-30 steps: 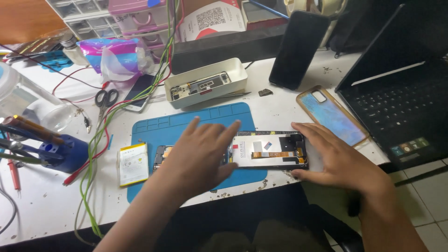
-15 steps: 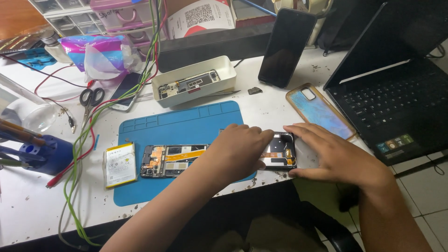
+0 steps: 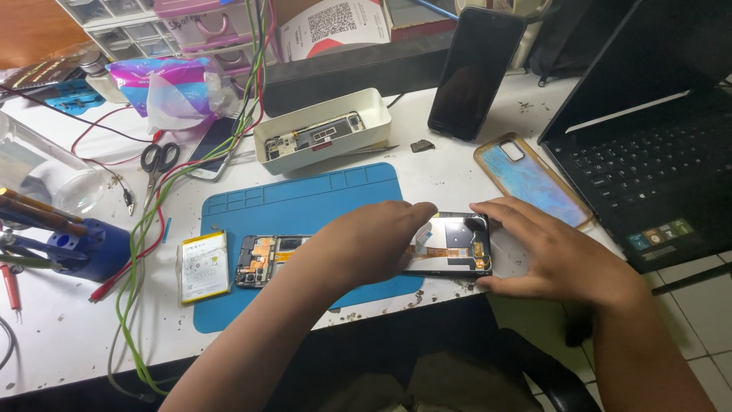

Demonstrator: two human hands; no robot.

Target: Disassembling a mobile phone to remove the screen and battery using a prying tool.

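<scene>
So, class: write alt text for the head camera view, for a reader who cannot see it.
Both hands, left hand and right hand, grip an opened phone frame at the edge of a blue repair mat. A circuit board and battery lie left.

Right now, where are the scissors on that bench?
In the head view the scissors lie far left on the white table, among the cables, just left of the blue mat.
</scene>
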